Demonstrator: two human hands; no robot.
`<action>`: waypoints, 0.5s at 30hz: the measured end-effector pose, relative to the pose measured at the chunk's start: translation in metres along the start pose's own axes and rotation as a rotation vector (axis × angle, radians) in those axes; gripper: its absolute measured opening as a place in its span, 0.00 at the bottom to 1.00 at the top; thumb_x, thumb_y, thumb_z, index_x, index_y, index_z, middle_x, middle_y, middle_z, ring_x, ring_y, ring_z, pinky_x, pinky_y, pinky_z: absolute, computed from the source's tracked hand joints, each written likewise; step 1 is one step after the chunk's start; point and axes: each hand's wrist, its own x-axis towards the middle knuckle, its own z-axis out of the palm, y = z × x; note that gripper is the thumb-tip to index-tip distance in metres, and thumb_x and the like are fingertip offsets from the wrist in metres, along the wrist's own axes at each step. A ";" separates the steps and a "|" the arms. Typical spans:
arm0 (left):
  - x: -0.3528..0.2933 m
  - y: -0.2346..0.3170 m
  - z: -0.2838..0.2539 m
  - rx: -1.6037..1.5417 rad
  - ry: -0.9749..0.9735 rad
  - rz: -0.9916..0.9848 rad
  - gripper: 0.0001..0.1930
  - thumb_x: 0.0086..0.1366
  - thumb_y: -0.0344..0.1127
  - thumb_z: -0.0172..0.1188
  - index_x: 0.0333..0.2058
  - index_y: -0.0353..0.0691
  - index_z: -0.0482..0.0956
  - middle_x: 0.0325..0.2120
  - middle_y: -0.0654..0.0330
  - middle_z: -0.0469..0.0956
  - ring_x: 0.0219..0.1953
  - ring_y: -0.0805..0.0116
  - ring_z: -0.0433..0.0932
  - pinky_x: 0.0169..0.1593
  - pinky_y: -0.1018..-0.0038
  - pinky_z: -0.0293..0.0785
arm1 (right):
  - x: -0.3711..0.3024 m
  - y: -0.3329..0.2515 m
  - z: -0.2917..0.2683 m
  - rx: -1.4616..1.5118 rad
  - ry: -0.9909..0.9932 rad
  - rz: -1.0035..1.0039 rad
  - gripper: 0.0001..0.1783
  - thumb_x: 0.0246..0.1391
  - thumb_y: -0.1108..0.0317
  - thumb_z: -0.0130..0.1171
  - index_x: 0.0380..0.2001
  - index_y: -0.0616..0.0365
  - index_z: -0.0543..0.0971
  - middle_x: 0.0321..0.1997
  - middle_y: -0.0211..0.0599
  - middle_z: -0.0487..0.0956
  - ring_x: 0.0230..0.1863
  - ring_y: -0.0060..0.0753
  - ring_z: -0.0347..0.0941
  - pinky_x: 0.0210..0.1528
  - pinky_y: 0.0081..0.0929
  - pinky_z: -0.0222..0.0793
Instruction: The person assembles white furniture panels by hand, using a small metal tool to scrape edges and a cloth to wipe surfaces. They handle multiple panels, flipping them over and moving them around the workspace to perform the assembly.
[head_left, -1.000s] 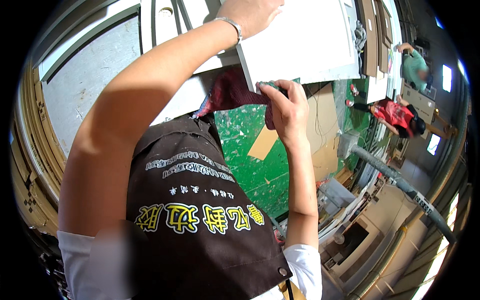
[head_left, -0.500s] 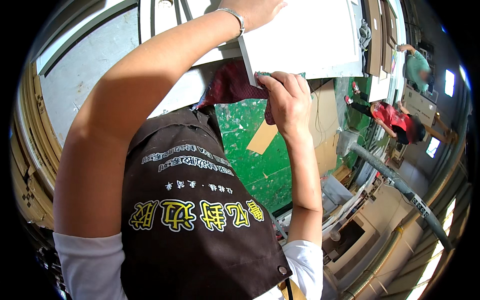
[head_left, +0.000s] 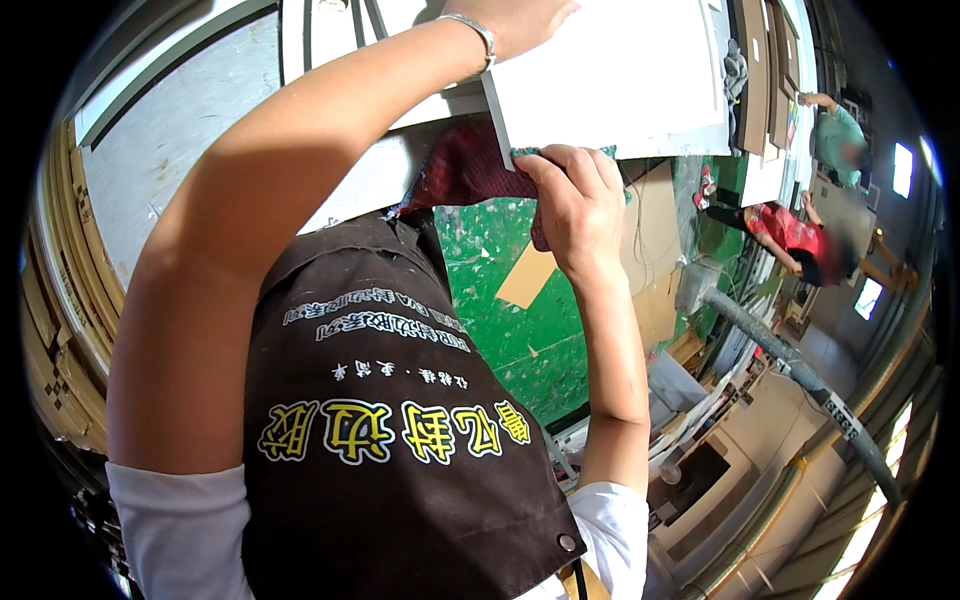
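The dark red checked cloth (head_left: 468,168) sits in the grip of my right hand (head_left: 582,208), bunched under thumb and curled fingers, which pinch it at the near corner of a white panel (head_left: 615,85). I seem to hold it there so that fabric, not skin, meets the panel's grey edge (head_left: 497,115); a green border (head_left: 607,151) pokes out just past my knuckles, and the rest droops leftward from my fingers toward my brown apron (head_left: 370,505) (whether that end is caught on something, I cannot tell). The panel extends beyond my right fingertips and under my left hand (head_left: 513,24), which appears to rest on it, probably for steadiness; those fingers are partly cut off, so I cannot tell whether they are spread. Below my right fingers, a tan cardboard piece (head_left: 526,276) lies on the green floor (head_left: 485,250). Well off to their right are brown boards (head_left: 755,80) and a co-worker in a red shirt (head_left: 792,232).
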 end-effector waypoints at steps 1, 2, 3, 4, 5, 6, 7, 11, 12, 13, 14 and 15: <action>0.001 0.000 -0.003 0.018 -0.006 -0.009 0.09 0.63 0.35 0.50 0.31 0.39 0.77 0.32 0.49 0.79 0.35 0.50 0.81 0.40 0.59 0.78 | 0.001 0.000 0.001 0.006 0.001 -0.001 0.13 0.40 0.73 0.60 0.34 0.51 0.82 0.37 0.29 0.77 0.38 0.34 0.72 0.41 0.32 0.67; 0.001 0.001 -0.002 -0.009 -0.005 -0.015 0.09 0.63 0.35 0.50 0.32 0.39 0.77 0.32 0.50 0.79 0.35 0.50 0.81 0.40 0.59 0.78 | 0.002 0.000 0.001 0.013 0.001 -0.002 0.13 0.40 0.73 0.60 0.34 0.51 0.82 0.37 0.29 0.77 0.38 0.34 0.72 0.41 0.32 0.67; 0.001 0.003 -0.001 -0.036 -0.003 -0.021 0.09 0.63 0.35 0.50 0.32 0.39 0.77 0.32 0.50 0.79 0.35 0.50 0.81 0.40 0.59 0.78 | -0.003 0.002 0.000 0.000 -0.002 0.002 0.12 0.40 0.73 0.60 0.33 0.51 0.82 0.36 0.29 0.77 0.38 0.34 0.72 0.41 0.32 0.67; 0.001 0.002 -0.001 -0.057 -0.002 -0.032 0.09 0.63 0.35 0.50 0.32 0.39 0.77 0.32 0.50 0.79 0.35 0.50 0.81 0.40 0.59 0.78 | -0.005 0.002 0.001 0.004 0.006 0.015 0.13 0.39 0.75 0.61 0.33 0.52 0.82 0.36 0.29 0.77 0.38 0.34 0.72 0.40 0.32 0.67; 0.001 0.000 0.001 -0.038 -0.005 -0.016 0.09 0.64 0.36 0.50 0.32 0.40 0.77 0.33 0.50 0.79 0.35 0.50 0.81 0.40 0.59 0.78 | -0.007 0.002 0.001 0.007 0.014 0.028 0.15 0.38 0.77 0.61 0.33 0.52 0.82 0.35 0.29 0.77 0.37 0.34 0.73 0.39 0.32 0.68; 0.003 -0.001 0.003 -0.019 -0.009 0.002 0.09 0.64 0.36 0.49 0.32 0.40 0.77 0.33 0.50 0.80 0.35 0.50 0.81 0.40 0.59 0.78 | -0.007 0.003 0.002 0.011 0.022 0.042 0.16 0.36 0.79 0.62 0.33 0.52 0.82 0.35 0.29 0.77 0.36 0.35 0.73 0.38 0.33 0.68; 0.002 -0.001 0.007 -0.010 -0.018 0.020 0.09 0.64 0.36 0.49 0.32 0.40 0.78 0.34 0.50 0.80 0.36 0.49 0.81 0.40 0.59 0.78 | -0.001 0.000 0.004 0.008 0.033 0.021 0.16 0.36 0.78 0.62 0.33 0.52 0.82 0.35 0.28 0.77 0.36 0.35 0.73 0.38 0.32 0.68; -0.001 -0.005 0.003 -0.056 0.074 0.006 0.11 0.66 0.38 0.50 0.36 0.41 0.79 0.35 0.51 0.80 0.36 0.50 0.81 0.42 0.60 0.77 | 0.009 -0.014 0.006 0.066 0.012 -0.009 0.12 0.41 0.72 0.59 0.33 0.51 0.81 0.37 0.29 0.76 0.38 0.35 0.72 0.41 0.33 0.66; 0.001 -0.002 0.005 -0.048 0.017 -0.014 0.11 0.65 0.39 0.50 0.36 0.41 0.79 0.35 0.51 0.80 0.36 0.51 0.81 0.42 0.60 0.77 | -0.002 -0.014 0.003 0.040 0.008 0.026 0.12 0.40 0.73 0.59 0.32 0.51 0.82 0.37 0.29 0.76 0.39 0.35 0.72 0.41 0.33 0.67; 0.003 0.004 0.000 -0.031 -0.040 -0.043 0.11 0.65 0.39 0.50 0.36 0.41 0.79 0.35 0.51 0.80 0.36 0.51 0.80 0.42 0.60 0.77 | -0.014 -0.013 0.000 0.025 0.002 0.055 0.11 0.40 0.73 0.59 0.32 0.51 0.82 0.37 0.29 0.77 0.39 0.35 0.73 0.41 0.33 0.67; 0.003 0.007 -0.004 -0.018 -0.095 -0.075 0.11 0.65 0.39 0.51 0.37 0.41 0.79 0.35 0.51 0.80 0.37 0.51 0.80 0.42 0.60 0.77 | -0.026 -0.010 0.000 0.007 -0.008 0.081 0.11 0.40 0.73 0.60 0.31 0.51 0.82 0.37 0.30 0.77 0.39 0.35 0.73 0.41 0.33 0.67; 0.002 0.006 -0.005 -0.029 -0.073 -0.060 0.11 0.65 0.39 0.51 0.37 0.41 0.79 0.35 0.51 0.80 0.36 0.51 0.80 0.42 0.60 0.77 | -0.037 -0.005 0.001 0.049 0.006 0.127 0.13 0.36 0.76 0.61 0.30 0.51 0.82 0.35 0.30 0.77 0.37 0.37 0.74 0.39 0.35 0.69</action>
